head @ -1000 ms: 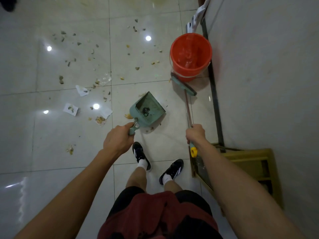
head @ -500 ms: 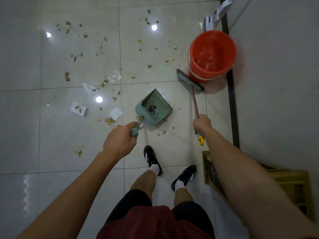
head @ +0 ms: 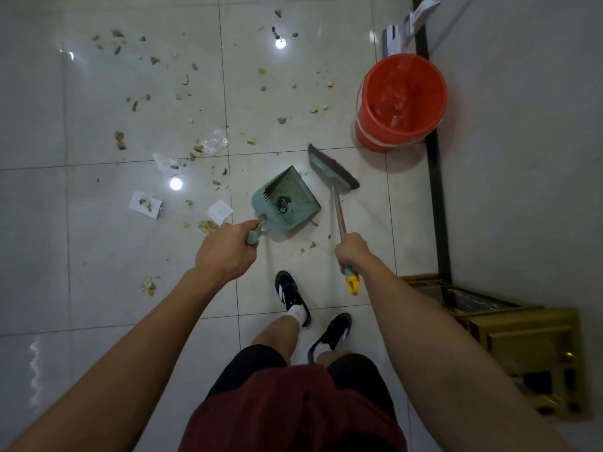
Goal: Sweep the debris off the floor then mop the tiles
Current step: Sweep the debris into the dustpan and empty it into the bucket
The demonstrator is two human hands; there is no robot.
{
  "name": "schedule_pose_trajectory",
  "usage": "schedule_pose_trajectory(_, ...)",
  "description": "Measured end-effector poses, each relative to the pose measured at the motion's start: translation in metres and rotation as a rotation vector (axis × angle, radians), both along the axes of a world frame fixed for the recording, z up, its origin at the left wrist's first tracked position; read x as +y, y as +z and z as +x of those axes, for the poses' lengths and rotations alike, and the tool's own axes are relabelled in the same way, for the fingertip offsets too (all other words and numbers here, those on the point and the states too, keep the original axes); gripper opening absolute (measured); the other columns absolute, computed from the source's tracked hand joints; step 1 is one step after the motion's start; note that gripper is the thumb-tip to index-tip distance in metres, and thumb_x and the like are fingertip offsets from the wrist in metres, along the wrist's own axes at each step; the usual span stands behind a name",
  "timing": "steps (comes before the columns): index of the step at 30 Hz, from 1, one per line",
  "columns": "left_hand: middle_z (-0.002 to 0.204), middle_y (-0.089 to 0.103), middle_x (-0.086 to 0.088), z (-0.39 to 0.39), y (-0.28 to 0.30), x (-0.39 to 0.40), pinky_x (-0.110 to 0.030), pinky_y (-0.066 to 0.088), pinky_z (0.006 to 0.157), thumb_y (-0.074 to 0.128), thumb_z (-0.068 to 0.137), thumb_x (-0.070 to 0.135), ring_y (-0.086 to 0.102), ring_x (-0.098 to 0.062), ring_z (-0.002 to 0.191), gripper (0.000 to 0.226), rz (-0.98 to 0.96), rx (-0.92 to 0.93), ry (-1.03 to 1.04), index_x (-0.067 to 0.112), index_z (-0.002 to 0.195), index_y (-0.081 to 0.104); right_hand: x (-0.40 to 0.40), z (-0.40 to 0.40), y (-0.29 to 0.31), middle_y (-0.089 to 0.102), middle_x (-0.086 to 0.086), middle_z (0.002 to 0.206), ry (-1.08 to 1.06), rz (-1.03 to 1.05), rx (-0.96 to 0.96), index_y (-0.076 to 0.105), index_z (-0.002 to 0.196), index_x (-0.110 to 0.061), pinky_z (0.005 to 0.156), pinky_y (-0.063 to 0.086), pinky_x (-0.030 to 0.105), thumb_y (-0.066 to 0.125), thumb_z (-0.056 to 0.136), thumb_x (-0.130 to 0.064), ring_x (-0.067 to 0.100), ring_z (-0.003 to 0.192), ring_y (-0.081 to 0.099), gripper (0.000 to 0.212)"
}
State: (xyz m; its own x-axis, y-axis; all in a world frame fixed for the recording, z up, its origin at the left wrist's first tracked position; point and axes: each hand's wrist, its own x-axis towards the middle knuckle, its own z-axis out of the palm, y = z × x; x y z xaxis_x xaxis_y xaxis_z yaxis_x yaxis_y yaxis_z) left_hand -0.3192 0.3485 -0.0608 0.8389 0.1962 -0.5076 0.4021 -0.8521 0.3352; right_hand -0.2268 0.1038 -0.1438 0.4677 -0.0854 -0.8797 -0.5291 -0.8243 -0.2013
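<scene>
Green plastic dustpan [head: 287, 202] held low over the pale tiles [head: 98, 256], handle wrapped tight in left hand [head: 225, 252]. Dark clump (cannot tell what) lying in the pan. Right hand [head: 354, 252] fisted around broom [head: 339, 203] shaft near its yellow end, green head just right of the pan. Debris [head: 156, 102] scattered across tiles ahead and left, paper scraps [head: 145, 203] among it. Orange bucket [head: 401, 99] by the wall, beyond the broom head.

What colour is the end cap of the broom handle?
Yellow end cap, seen in the head view.
</scene>
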Motion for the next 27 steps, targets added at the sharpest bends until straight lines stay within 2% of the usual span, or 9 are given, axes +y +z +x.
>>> schedule_pose_trajectory(3, 0.086, 0.067, -0.005, -0.013, 0.004, -0.001, -0.043, 0.058, 0.067, 0.055, 0.095, 0.025, 0.061, -0.027, 0.072, 0.032, 0.005, -0.008, 0.005, 0.031, 0.125, 0.063, 0.002, -0.027, 0.004, 0.061, 0.025, 0.117, -0.004, 0.021, 0.021, 0.052, 0.128, 0.004, 0.081, 0.06, 0.048, 0.05, 0.086, 0.006, 0.042, 0.096, 0.066, 0.042)
schedule_pose_trajectory(5, 0.086, 0.063, -0.003, -0.026, 0.006, -0.005, -0.041, 0.058, 0.067, 0.055, 0.096, 0.025, 0.059, -0.023, 0.07, 0.033, 0.02, -0.013, 0.019, 0.03, 0.128, 0.062, -0.002, -0.04, 0.006, 0.063, 0.024, 0.093, -0.089, 0.077, 0.049, 0.055, 0.12, 0.005, 0.064, 0.06, 0.043, 0.046, 0.085, 0.008, 0.036, 0.068, 0.066, 0.036)
schedule_pose_trajectory(6, 0.087, 0.062, -0.002, -0.033, 0.007, -0.009, -0.04, 0.058, 0.067, 0.054, 0.097, 0.025, 0.058, -0.021, 0.07, 0.033, 0.028, -0.012, 0.028, 0.031, 0.129, 0.061, -0.007, -0.045, 0.008, 0.061, 0.022, 0.079, -0.166, 0.109, 0.065, 0.058, 0.115, 0.006, 0.055, 0.055, 0.037, 0.043, 0.086, 0.009, 0.031, 0.055, 0.06, 0.033)
schedule_pose_trajectory(8, 0.09, 0.063, -0.002, -0.049, 0.009, -0.019, -0.039, 0.058, 0.067, 0.054, 0.097, 0.025, 0.058, -0.019, 0.07, 0.035, 0.039, -0.015, 0.05, 0.031, 0.132, 0.06, -0.023, -0.055, 0.015, 0.054, 0.017, 0.065, -0.296, 0.163, 0.077, 0.063, 0.108, 0.005, 0.048, 0.043, 0.029, 0.04, 0.088, 0.009, 0.024, 0.048, 0.05, 0.031)
schedule_pose_trajectory(11, 0.09, 0.066, -0.003, -0.073, 0.013, -0.037, -0.04, 0.059, 0.068, 0.053, 0.097, 0.025, 0.061, -0.023, 0.072, 0.036, 0.061, -0.014, 0.054, 0.03, 0.132, 0.061, -0.053, -0.081, 0.028, 0.052, 0.015, 0.063, -0.366, 0.236, 0.062, 0.064, 0.103, -0.006, 0.047, 0.038, 0.025, 0.038, 0.093, 0.002, 0.021, 0.048, 0.045, 0.029)
schedule_pose_trajectory(15, 0.09, 0.067, -0.005, -0.098, 0.019, -0.059, -0.041, 0.06, 0.069, 0.054, 0.097, 0.024, 0.061, -0.022, 0.072, 0.038, 0.083, -0.027, 0.039, 0.029, 0.134, 0.061, -0.087, -0.116, 0.039, 0.055, 0.017, 0.067, -0.414, 0.299, -0.001, 0.061, 0.117, -0.013, 0.047, 0.039, 0.026, 0.041, 0.095, -0.004, 0.022, 0.052, 0.046, 0.031)
schedule_pose_trajectory(20, 0.088, 0.064, -0.002, -0.12, 0.026, -0.078, -0.039, 0.057, 0.067, 0.055, 0.096, 0.024, 0.059, -0.02, 0.071, 0.032, 0.095, -0.048, 0.03, 0.03, 0.125, 0.064, -0.12, -0.143, 0.05, 0.056, 0.015, 0.065, -0.454, 0.266, -0.064, 0.064, 0.103, -0.003, 0.047, 0.043, 0.026, 0.047, 0.089, 0.0, 0.023, 0.054, 0.05, 0.023)
schedule_pose_trajectory(24, 0.086, 0.062, 0.0, -0.127, 0.027, -0.079, -0.035, 0.052, 0.064, 0.054, 0.093, 0.024, 0.058, -0.022, 0.071, 0.032, 0.094, -0.066, 0.017, 0.032, 0.121, 0.065, -0.139, -0.154, 0.052, 0.056, 0.017, 0.071, -0.484, 0.208, -0.09, 0.059, 0.105, 0.0, 0.047, 0.043, 0.028, 0.04, 0.091, 0.005, 0.028, 0.062, 0.055, 0.024)
schedule_pose_trajectory(27, 0.083, 0.061, 0.002, -0.129, 0.024, -0.074, -0.031, 0.048, 0.06, 0.055, 0.092, 0.024, 0.056, -0.017, 0.067, 0.032, 0.081, -0.071, -0.008, 0.032, 0.122, 0.066, -0.144, -0.162, 0.048, 0.054, 0.018, 0.071, -0.52, 0.151, -0.096, 0.055, 0.11, 0.007, 0.05, 0.044, 0.033, 0.036, 0.09, 0.007, 0.03, 0.063, 0.056, 0.028)
